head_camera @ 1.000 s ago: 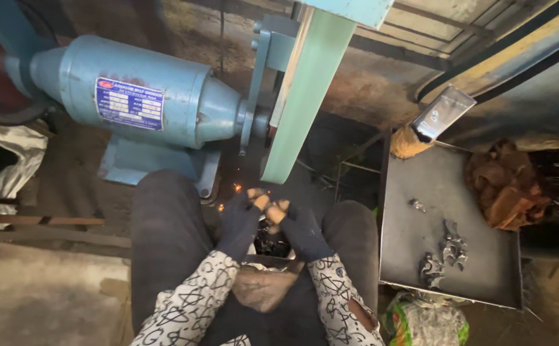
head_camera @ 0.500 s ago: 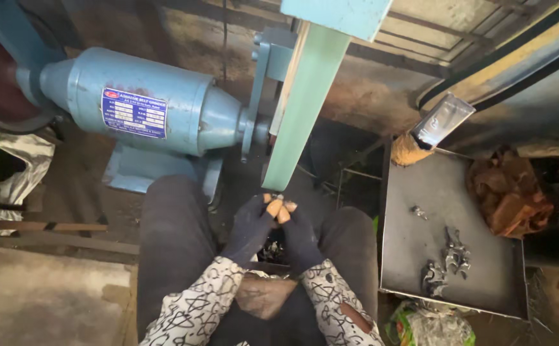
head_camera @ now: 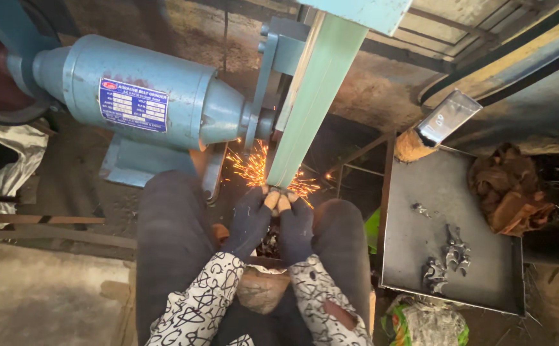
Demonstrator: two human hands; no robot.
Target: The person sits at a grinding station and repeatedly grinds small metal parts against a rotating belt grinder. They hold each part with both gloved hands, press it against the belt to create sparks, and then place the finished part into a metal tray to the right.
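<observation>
Grinder motor (head_camera: 145, 102) — big, blue — drives a pale green belt (head_camera: 311, 96). Gloved left hand (head_camera: 252, 220) and right hand (head_camera: 295, 224), together, pinch a small workpiece (head_camera: 277, 194) against the belt's lower end — orange sparks (head_camera: 254, 168) scatter there; more metal pieces (head_camera: 449, 256) lie near the tray's (head_camera: 420, 211) right edge.

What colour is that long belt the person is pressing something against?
The long sanding belt is pale green, seen best in the head view, with orange sparks at its lower end.

Dark fingerless gloves, black-and-white patterned sleeves (head_camera: 202, 301), dark trousers.
</observation>
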